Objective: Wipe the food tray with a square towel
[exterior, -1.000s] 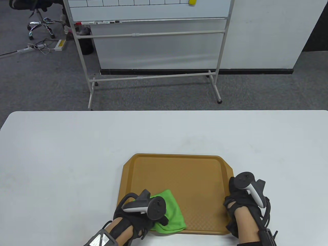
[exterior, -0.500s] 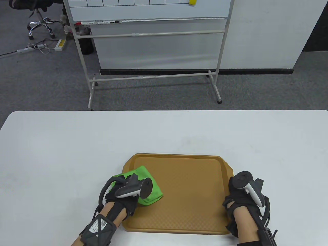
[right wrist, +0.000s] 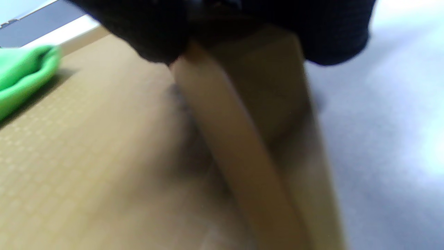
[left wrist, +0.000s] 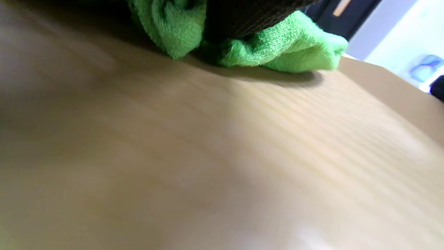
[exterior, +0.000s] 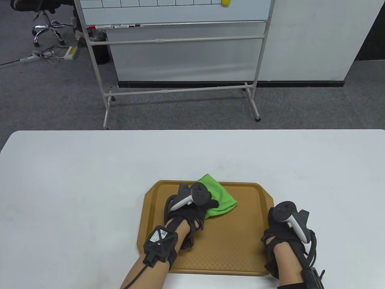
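A brown food tray (exterior: 234, 240) lies at the table's near edge. A green square towel (exterior: 221, 197), bunched up, lies on the tray's far middle part, its tip over the far rim. My left hand (exterior: 207, 204) presses down on the towel, which shows under the glove in the left wrist view (left wrist: 291, 48). My right hand (exterior: 272, 228) holds the tray's right rim (right wrist: 222, 132); the gloved fingers (right wrist: 156, 31) lie over the rim. The towel shows at the left in the right wrist view (right wrist: 20, 76).
The white table (exterior: 75, 180) stretches around the tray. A whiteboard on a wheeled stand (exterior: 180, 60) stands on the grey floor beyond the table's far edge. An office chair base (exterior: 48, 27) is at the far left.
My left hand has slid the towel from the tray's near left corner up along the left side and then right to the far middle. The right hand has stayed on the right rim.
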`<act>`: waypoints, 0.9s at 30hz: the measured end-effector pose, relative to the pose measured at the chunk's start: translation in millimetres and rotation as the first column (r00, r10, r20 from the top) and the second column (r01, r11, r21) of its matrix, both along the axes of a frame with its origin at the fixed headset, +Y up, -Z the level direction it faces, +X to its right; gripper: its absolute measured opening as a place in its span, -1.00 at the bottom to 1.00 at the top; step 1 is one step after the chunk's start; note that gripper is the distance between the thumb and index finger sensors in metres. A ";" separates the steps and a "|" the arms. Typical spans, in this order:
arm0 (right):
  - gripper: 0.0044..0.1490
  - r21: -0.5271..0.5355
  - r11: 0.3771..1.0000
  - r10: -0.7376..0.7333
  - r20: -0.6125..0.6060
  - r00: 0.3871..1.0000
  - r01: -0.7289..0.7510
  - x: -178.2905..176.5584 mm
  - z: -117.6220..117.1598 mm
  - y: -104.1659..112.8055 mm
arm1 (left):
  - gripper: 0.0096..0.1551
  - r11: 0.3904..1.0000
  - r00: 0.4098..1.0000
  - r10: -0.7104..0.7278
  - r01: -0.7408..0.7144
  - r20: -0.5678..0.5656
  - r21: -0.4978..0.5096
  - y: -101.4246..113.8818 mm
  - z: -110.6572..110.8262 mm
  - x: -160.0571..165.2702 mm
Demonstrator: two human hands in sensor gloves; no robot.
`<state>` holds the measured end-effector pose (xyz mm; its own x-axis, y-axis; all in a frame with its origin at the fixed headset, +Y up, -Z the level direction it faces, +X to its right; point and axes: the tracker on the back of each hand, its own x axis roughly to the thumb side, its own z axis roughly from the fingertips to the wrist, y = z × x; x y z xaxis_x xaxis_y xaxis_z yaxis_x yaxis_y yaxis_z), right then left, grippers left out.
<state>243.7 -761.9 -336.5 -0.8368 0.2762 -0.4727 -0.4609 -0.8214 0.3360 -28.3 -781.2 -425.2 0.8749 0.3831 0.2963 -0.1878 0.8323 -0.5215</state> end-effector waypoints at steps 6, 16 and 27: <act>-0.01 -0.002 1.000 0.001 -0.004 1.000 -0.001 0.4 -0.3 -0.1 | -0.32 1.000 0.982 -0.006 0.004 0.188 0.012 2.1 26.6 43.5; -0.01 -0.003 1.000 0.005 -0.006 1.000 -0.005 0.6 -0.5 -0.3 | -0.36 1.000 0.932 -0.006 0.001 0.363 0.014 5.7 70.3 32.0; -0.01 -0.004 1.000 0.000 -0.006 1.000 0.000 1.3 -0.8 -0.8 | -0.38 0.996 0.921 -0.092 0.083 0.378 0.042 14.8 103.9 -31.9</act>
